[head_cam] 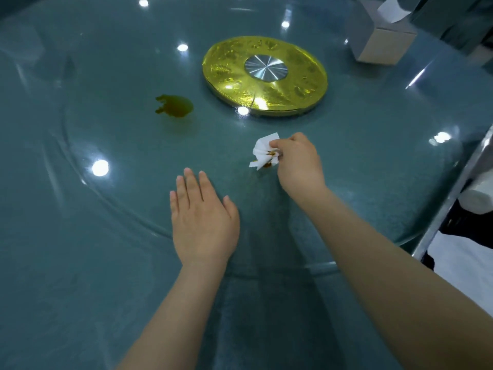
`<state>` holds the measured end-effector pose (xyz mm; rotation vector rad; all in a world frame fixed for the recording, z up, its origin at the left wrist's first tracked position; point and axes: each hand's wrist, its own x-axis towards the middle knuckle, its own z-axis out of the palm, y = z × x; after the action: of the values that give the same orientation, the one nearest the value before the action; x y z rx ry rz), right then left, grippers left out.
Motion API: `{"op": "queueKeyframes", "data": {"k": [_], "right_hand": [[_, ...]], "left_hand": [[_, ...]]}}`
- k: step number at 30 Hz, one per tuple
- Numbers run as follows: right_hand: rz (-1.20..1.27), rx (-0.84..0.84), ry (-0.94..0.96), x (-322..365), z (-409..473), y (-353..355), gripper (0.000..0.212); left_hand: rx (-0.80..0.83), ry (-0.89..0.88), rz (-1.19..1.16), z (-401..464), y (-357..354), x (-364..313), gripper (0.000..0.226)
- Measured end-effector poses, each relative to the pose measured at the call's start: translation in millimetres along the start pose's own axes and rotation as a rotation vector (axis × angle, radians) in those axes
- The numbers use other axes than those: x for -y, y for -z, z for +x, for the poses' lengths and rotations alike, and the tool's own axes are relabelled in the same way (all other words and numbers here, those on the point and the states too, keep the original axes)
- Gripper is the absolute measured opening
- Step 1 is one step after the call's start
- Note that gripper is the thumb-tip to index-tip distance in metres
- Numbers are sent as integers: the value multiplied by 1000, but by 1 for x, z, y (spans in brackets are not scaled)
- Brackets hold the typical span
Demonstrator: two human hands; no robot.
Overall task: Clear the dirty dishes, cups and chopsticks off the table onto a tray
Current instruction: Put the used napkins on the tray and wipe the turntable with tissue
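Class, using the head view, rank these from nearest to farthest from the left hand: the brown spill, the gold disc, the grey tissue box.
Measured from the left hand:
1. Brown spill, up and slightly left on the glass.
2. Gold disc, farther up and right, at the table's middle.
3. Grey tissue box, far upper right corner.

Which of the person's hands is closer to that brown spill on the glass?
Left. The left hand lies flat below the brown spill; the right hand, pinching a stained tissue, is farther off to the spill's right.
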<state>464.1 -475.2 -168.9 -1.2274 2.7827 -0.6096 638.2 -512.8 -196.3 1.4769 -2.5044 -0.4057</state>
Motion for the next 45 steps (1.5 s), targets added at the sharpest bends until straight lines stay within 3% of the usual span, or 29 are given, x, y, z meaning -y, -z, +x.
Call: {"op": "queueKeyframes", "data": {"k": [2,7,11,14,19,29,34,38,45], "right_hand": [[-116,18,69,11,5,0,33],[-203,120,166,30,7,-8,23],[-99,131,260,19,-20,-2,31],[-19,97,381,11,-47,6,21],[63,219,430,-16,-68,25,13],[73,208,276,-60,-67,44,23],[29,122,191,-84,-65,50,34],[-42,75,100,-102,-62,52,44],[-198,-22,-79,-114,-24,54,40]], "left_hand": [[-8,-1,2,-1,-1,-2,64],[-12,9,-12,-2,-3,-6,62],[-10,5,-18,-3,-2,-6,62],[-13,6,-9,-4,-1,-7,61],[-12,9,7,-7,-3,-16,61],[115,73,-115,-33,-7,-66,68],[140,-45,-329,-44,-4,-81,71],[52,-61,-313,-22,4,-57,72],[-29,-12,-196,16,18,5,69]]}}
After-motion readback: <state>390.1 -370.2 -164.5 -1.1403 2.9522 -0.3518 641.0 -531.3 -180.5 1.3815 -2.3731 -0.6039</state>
